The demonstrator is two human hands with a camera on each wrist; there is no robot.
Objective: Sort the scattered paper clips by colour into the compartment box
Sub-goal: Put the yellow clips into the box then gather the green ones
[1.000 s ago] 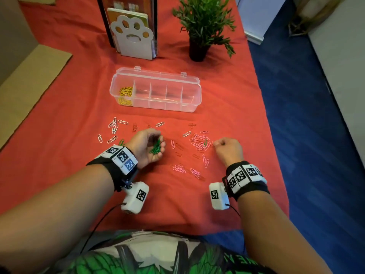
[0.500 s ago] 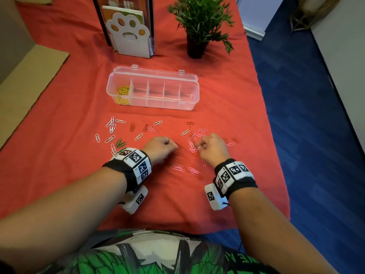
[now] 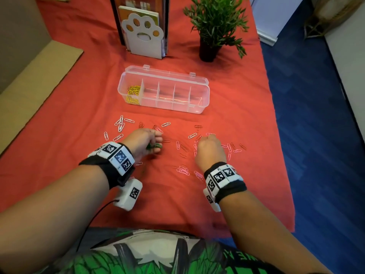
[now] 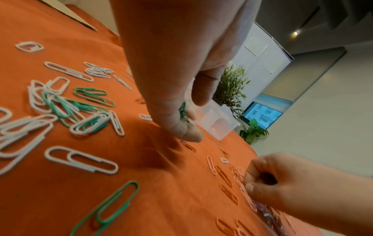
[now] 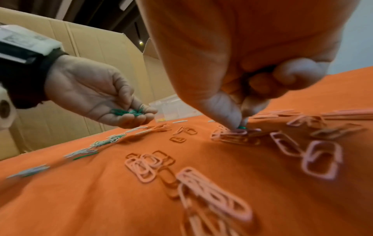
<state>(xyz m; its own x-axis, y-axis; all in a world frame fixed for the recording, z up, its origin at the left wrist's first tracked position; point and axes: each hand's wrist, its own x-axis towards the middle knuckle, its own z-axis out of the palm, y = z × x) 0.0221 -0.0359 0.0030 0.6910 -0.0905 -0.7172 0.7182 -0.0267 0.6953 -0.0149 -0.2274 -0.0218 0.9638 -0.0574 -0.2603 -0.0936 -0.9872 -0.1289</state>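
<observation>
The clear compartment box (image 3: 203, 87) lies open on the red cloth, with yellow clips (image 3: 133, 91) in its leftmost compartment. White, pink, red and green paper clips are scattered in front of it. My left hand (image 3: 145, 141) cups a bunch of green clips (image 5: 127, 111) in curled fingers, just above the cloth. My right hand (image 3: 210, 148) reaches down into the pink clips (image 5: 228, 135), where thumb and forefinger pinch a green clip (image 5: 241, 127). Loose green clips (image 4: 90, 95) lie among white clips (image 4: 80, 159) to the left.
A potted plant (image 3: 214, 26) and a paw-print file holder (image 3: 143, 34) stand behind the box. Flat cardboard (image 3: 33, 76) lies at the left. The table's right edge drops to blue floor (image 3: 316, 135). My torso is at the near edge.
My left hand has drawn back left with its green clips, turned partly open again. My right hand has shifted slightly right into the pink clips and pinched a green one.
</observation>
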